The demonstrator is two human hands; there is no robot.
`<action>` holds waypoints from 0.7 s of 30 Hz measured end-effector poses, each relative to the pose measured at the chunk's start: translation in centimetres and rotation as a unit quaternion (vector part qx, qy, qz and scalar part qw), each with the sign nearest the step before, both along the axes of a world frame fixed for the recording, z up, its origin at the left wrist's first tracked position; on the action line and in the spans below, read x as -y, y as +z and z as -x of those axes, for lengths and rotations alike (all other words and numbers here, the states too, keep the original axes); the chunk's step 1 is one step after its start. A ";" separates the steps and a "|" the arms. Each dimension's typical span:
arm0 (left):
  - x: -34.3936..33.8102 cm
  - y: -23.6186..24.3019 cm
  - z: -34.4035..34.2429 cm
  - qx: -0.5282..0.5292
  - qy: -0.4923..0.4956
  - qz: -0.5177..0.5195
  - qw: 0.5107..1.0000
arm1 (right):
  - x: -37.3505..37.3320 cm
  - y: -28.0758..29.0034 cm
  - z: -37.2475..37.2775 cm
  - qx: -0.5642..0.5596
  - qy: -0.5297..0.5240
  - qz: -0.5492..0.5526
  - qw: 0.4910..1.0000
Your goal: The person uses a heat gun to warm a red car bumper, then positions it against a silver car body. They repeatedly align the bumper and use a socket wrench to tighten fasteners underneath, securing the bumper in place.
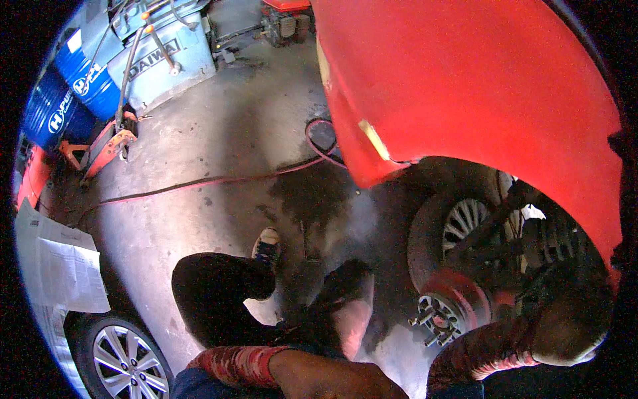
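Observation:
My left arm (pixel 332 378) lies across the lower edge, with a red-and-white knitted sleeve bunched behind it. Its fingers are out of sight. On the right, my other arm wears a reddish sleeve (pixel 505 359) and reaches beside the wheel arch. A dim brownish shape there seems to be my right hand (pixel 573 329); shadow hides its fingers and anything in them. Just left of it is a bare wheel hub (pixel 440 319) with several studs, in front of a rusty reddish brake drum (pixel 473 296). A dark coil spring (pixel 558 243) stands above, under the red fender (pixel 465 86).
A spoked wheel (pixel 458 226) shows behind the hub. Another wheel (pixel 129 362) is at lower left, below papers (pixel 66 266). A pink hose (pixel 219 179) crosses the concrete floor. An orange floor jack (pixel 109 156), blue drums (pixel 90 83) and a pale-blue machine (pixel 163 70) stand far left.

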State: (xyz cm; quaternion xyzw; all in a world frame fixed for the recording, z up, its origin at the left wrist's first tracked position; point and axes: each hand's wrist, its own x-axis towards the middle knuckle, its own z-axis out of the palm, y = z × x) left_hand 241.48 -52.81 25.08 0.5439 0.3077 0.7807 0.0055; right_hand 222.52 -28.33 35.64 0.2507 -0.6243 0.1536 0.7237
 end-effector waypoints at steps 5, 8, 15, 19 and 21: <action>0.8 0.8 -1.9 0.229 0.131 -0.045 0.964 | 0.4 -0.4 -0.3 -0.005 0.008 0.005 1.000; 2.0 2.0 -1.3 0.176 0.190 -0.057 0.964 | 0.8 -0.4 -0.6 -0.008 0.012 0.008 1.000; 3.8 5.6 0.0 -0.005 0.187 -0.071 0.980 | 1.5 -0.6 -1.8 -0.012 0.007 0.011 1.000; 5.3 7.2 -1.1 0.070 0.165 0.001 0.984 | 1.9 -0.7 -1.8 -0.015 0.007 0.011 1.000; 6.1 7.3 -1.0 0.024 0.247 0.018 0.969 | 2.1 -0.7 -1.8 -0.018 0.002 0.009 1.000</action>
